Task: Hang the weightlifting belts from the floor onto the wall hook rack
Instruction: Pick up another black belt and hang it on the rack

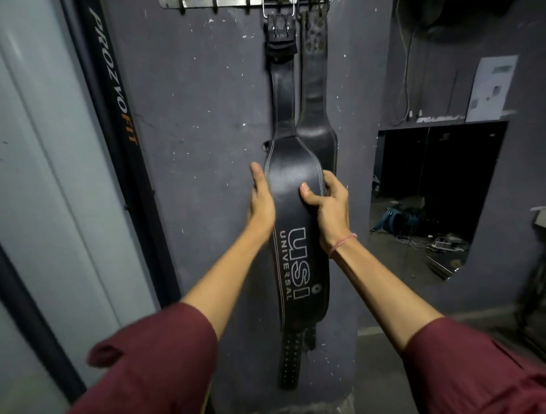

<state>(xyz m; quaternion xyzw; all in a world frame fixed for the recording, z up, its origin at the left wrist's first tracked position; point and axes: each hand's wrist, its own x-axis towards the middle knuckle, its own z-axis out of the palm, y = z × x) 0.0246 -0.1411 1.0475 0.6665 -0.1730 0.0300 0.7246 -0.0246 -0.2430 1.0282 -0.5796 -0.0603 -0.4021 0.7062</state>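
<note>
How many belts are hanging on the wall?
2. The USI Universal belt hangs in front, gripped by the right hand. A second black belt hangs just behind it, to its right. Both hang from the hook rack. More might be hidden behind them.

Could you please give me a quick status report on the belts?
Left hand flat on left edge of USI belt; right hand grips its right edge. It hangs from hook rack, second belt beside it. Nothing blocking.
</note>
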